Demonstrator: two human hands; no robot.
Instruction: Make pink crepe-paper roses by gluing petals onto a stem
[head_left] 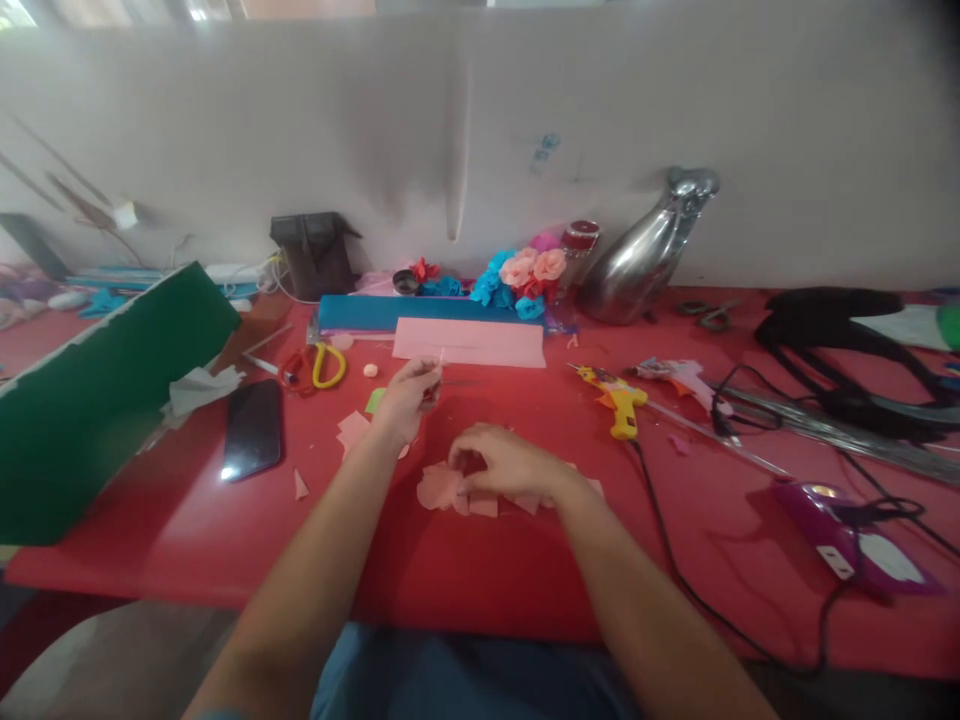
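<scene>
My left hand (pixel 409 395) is raised a little over the red table (pixel 187 520), fingers pinched on a thin stick or wire with a small pale tip (pixel 441 362). My right hand (pixel 501 462) rests on a pile of pink paper petals (pixel 442 488), fingers curled down onto them. Behind my hands lies a folded pink crepe paper sheet (pixel 469 342), and behind that a blue crepe paper roll (pixel 390 311). Small pink scraps (pixel 351 428) lie left of my left hand.
A yellow glue gun (pixel 619 402) with a black cord lies to the right. Yellow-handled scissors (pixel 322 365), a black phone (pixel 253 428) and a green paper roll (pixel 97 390) are on the left. Paper flowers (pixel 525 272) and a silver vase (pixel 645 255) stand by the wall.
</scene>
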